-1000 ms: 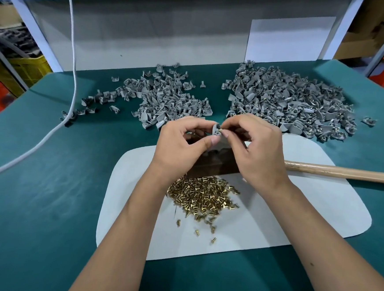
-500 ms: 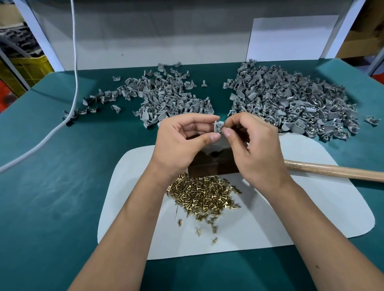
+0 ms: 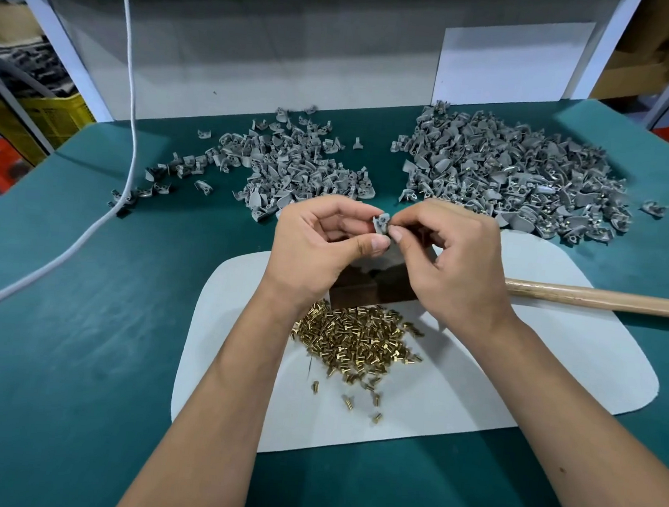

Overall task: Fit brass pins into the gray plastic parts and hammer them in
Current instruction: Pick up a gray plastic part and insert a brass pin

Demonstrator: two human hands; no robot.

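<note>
Nothing much has moved since a moment ago; both hands stay up above the green desk (image 3: 57, 351) and the white mat (image 3: 453, 402). We see two gray part piles (image 3: 303, 171) at the back, a hammer handle (image 3: 601, 300) at the right, and a brass pin pile (image 3: 358, 335) under our wrists. Our left hand (image 3: 317, 248) pinches one gray part (image 3: 381, 225). Our right hand (image 3: 452, 258) pinches at it too, likely pushing a pin in; the pin is hidden. It could slip and drop, because it is so tiny.

Single head-worn wide-angle view, looking forward and down, close over the green table (image 3: 57, 351)
</note>
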